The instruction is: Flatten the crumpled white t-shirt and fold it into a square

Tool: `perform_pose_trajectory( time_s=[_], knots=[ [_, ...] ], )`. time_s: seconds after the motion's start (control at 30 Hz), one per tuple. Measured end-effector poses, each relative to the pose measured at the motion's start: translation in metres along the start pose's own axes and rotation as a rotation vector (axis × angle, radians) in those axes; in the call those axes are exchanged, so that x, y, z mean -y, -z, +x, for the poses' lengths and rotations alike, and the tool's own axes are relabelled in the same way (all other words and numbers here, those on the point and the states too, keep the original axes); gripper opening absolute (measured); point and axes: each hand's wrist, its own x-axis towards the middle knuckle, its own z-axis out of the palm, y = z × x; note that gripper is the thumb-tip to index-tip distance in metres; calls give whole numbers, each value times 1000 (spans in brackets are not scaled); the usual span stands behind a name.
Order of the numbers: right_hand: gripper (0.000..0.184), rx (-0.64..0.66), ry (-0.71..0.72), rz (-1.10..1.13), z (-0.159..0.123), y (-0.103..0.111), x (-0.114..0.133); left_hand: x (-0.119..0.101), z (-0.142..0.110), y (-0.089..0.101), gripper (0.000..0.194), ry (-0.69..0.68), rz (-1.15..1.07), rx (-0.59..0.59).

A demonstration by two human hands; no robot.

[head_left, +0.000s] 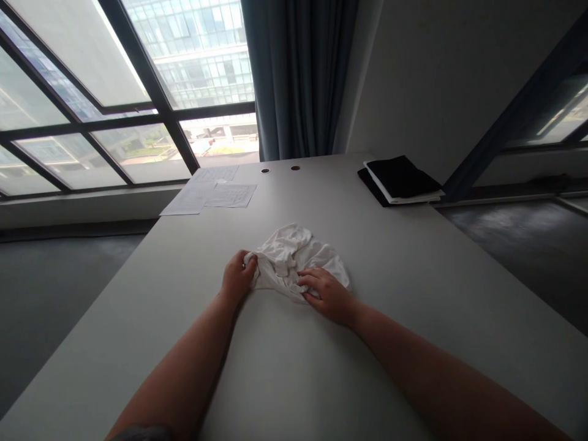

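A crumpled white cloth (296, 257) lies in the middle of a long grey table (404, 294). My left hand (237, 277) is closed on the cloth's left edge, fingers curled round a fold. My right hand (328, 296) rests on the cloth's near right part, its fingers bent and pinching the fabric. Both forearms reach in from the bottom of the view.
Sheets of paper (209, 193) lie at the table's far left. A black notebook stack (400, 179) sits at the far right. Two cable holes (280, 169) mark the far edge. Behind stand large windows (114, 92) and a dark curtain (296, 73).
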Motion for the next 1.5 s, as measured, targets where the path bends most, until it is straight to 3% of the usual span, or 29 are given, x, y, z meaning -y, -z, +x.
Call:
perform_pose_trajectory(
  time_s=[0.1,0.2,0.3,0.53,0.63,0.73,0.83,1.03,1.13,1.2,1.27,1.43,1.5],
  knots=[
    [15,-10,5,58,1,0,2,10,6,6,27,87,-10,-113],
    [14,-50,-99,42,2,0,4,17,11,12,27,139,-6,-197],
    [23,-72,-192,-53,2,0,3,22,15,18,28,167,11,-231],
    [40,-56,-224,-190,-2,1,-8,26,19,29,31,230,48,-278],
    [41,-62,-225,-218,-2,1,-12,18,16,31,31,126,83,-253],
    [36,-45,-225,-194,0,2,-11,1,6,28,46,-123,201,-134],
    [28,38,-169,-146,1,6,3,-16,-5,17,45,-243,288,11],
    [14,320,129,-273,-12,0,54,-20,-10,-10,63,-69,388,133],
    [13,355,329,-215,-22,-9,68,-16,-10,-14,57,-62,367,150],
    [16,316,417,-125,-25,-13,67,-13,-11,-15,42,-90,324,167],
    [19,209,406,-32,-23,-11,60,-11,-10,-15,30,-130,268,189],
    [23,-210,157,40,-7,8,23,-17,-10,-13,21,-314,65,358],
    [33,-246,56,-13,-2,11,6,-27,-14,-12,19,-417,-51,508]
  ],
)
